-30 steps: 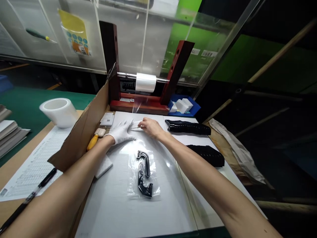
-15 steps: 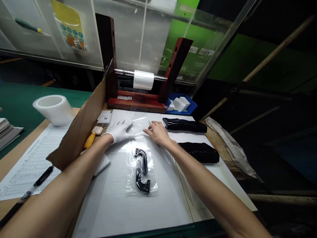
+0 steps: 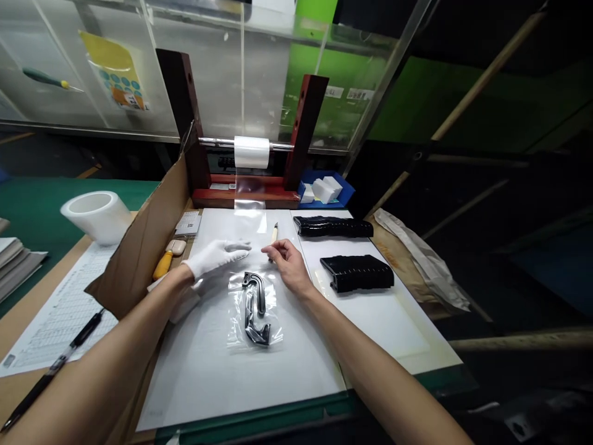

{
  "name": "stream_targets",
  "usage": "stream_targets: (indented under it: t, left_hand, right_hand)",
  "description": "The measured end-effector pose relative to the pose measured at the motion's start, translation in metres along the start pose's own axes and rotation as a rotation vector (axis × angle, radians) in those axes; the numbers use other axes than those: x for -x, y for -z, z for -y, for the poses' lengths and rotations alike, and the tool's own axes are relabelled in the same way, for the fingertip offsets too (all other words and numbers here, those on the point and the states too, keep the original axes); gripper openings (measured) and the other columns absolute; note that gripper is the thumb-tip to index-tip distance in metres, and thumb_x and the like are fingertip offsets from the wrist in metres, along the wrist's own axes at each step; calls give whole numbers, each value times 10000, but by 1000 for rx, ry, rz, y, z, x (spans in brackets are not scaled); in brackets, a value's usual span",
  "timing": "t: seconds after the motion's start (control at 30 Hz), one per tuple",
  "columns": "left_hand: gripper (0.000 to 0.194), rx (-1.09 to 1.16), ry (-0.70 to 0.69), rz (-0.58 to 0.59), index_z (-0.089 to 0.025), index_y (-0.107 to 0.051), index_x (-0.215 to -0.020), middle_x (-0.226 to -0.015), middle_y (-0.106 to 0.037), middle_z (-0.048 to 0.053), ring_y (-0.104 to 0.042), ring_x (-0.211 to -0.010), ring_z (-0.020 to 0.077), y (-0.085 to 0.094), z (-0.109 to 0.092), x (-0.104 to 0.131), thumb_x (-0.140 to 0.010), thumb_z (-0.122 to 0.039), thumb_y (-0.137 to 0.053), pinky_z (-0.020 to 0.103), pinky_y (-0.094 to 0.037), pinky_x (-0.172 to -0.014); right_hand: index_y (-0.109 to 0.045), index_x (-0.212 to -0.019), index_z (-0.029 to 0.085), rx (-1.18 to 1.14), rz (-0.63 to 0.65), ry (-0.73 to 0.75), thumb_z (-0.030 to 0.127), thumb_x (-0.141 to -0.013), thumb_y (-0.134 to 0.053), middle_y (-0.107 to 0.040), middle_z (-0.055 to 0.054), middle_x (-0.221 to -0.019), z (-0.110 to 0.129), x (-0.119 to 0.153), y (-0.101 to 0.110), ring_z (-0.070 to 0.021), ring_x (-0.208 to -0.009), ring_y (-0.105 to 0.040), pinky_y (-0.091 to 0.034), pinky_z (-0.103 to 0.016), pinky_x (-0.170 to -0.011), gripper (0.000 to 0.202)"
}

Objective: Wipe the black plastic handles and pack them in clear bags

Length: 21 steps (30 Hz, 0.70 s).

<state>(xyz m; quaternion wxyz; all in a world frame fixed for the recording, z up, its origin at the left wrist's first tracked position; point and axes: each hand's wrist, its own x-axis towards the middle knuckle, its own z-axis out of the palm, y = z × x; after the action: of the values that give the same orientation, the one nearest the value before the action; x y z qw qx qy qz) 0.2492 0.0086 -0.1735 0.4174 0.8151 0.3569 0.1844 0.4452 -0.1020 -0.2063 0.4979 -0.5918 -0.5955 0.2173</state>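
My left hand, in a white glove, hovers over the white board with its fingers stretched out to the right. My right hand is bare, thumb and forefinger drawn together around a small knife with a pale handle, its tip pointing away from me. Just below both hands lies a clear plastic bag with two black curved handle-like parts in it. A strip of clear film comes down from the white roll and ends on the board beyond my fingers.
Two black wrapped bundles lie on the right. Behind them stands a blue tray with white blocks. A dark red roll stand spans the back. Upright cardboard borders the left side, near a yellow-handled tool.
The film stretched toward both hands before; now its end lies short of them. My left hand's fingers have drawn closer together, and the knife shows more plainly at my right hand. The view has shifted.
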Motion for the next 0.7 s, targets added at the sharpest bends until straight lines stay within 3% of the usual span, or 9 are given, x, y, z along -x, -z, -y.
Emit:
stream_targets:
  t: [0.07,0.17,0.27,0.33,0.47,0.57,0.63,0.7]
  left_hand:
    - [365,-2,-53,40,-141,-667,-1182,-1155,-717,85,-702,-1026,244,-9,-7,26,-987,-438,-580,450,-574,-913]
    - [370,-61,-181,55,-174,-678,-1226,-1200,-735,75,-690,-1112,235,-26,-13,62,-1017,-419,-495,421,-543,-1010]
    - [320,-171,-340,69,-238,-713,-1188,-1265,-711,46,-650,-1174,208,-41,-17,90,-1009,-319,-461,386,-481,-1084]
    - [305,-268,-406,80,-258,-733,-1133,-1238,-713,46,-648,-1150,217,-47,-22,107,-996,-262,-461,392,-486,-1053]
    - [261,-438,-395,11,-246,-760,-968,-1004,-758,61,-697,-908,241,-47,-32,131,-988,-360,-526,388,-539,-859]
    - [487,-522,-288,-127,-187,-720,-740,-704,-704,66,-664,-655,222,-53,-40,129,-1031,-429,-415,374,-538,-712]
    - [464,-539,-228,-181,-171,-731,-936,-844,-741,88,-698,-770,232,-65,-41,117,-1055,-398,-344,370,-550,-772]
    - [406,-542,-195,-177,-155,-614,-1303,-1245,-695,136,-649,-1150,272,-82,-36,103,-1046,-342,-360,395,-510,-983]
  right_hand:
    - [-592,-1189,156,-65,18,36,389,-1052,-477,-685,-69,-1103,12,19,5,-200,-1017,-680,-571,-417,-901,294]
    - [-626,-1144,211,-70,99,118,315,-1037,-505,-694,-57,-1150,29,53,19,-199,-1133,-647,-537,-414,-994,192]
    - [-685,-1041,243,3,180,220,211,-961,-604,-713,-45,-1122,30,83,31,-211,-1183,-615,-515,-416,-1030,118]
    - [-707,-983,236,71,222,279,135,-914,-625,-722,-49,-1098,25,100,36,-223,-1188,-606,-525,-418,-1007,148]
    - [-728,-864,216,218,234,310,57,-869,-635,-747,-31,-1023,21,115,38,-219,-1131,-636,-509,-439,-1020,185]
    - [-722,-970,173,331,111,222,62,-922,-593,-745,-33,-1007,27,104,29,-210,-1081,-661,-492,-473,-1026,177]
    - [-681,-1150,161,395,43,153,106,-971,-559,-712,-66,-1165,28,90,16,-223,-1170,-627,-474,-487,-1049,224]
    - [-600,-1310,174,440,59,119,168,-995,-560,-623,-96,-1351,23,77,1,-252,-1308,-539,-425,-515,-1104,318]
